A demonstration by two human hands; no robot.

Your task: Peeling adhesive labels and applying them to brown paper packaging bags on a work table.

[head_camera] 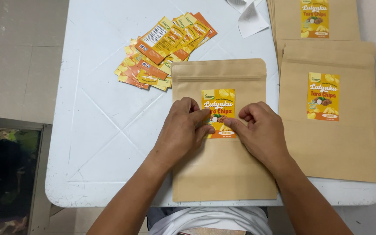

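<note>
Pouch: brown kraft zip pouch (pixel 223 174) flat at the near table edge
Label: yellow-orange sticker (pixel 218 111) on the pouch front
Left hand (pixel 182 130): fingertips pressing the sticker
Right hand (pixel 262 132): fingertips pressing the sticker
Beside: loose stickers (pixel 164 50), labelled pouches (pixel 331 139)

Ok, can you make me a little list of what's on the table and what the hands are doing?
left hand: fingers pressing the yellow-orange label
right hand: fingers on the same label's lower edge
middle pouch: brown paper, lying flat under both hands
pouches at right: stacked, labels already on
loose labels: fanned pile at the table's far side
backing paper scraps: white, at the far edge
table: white
</note>
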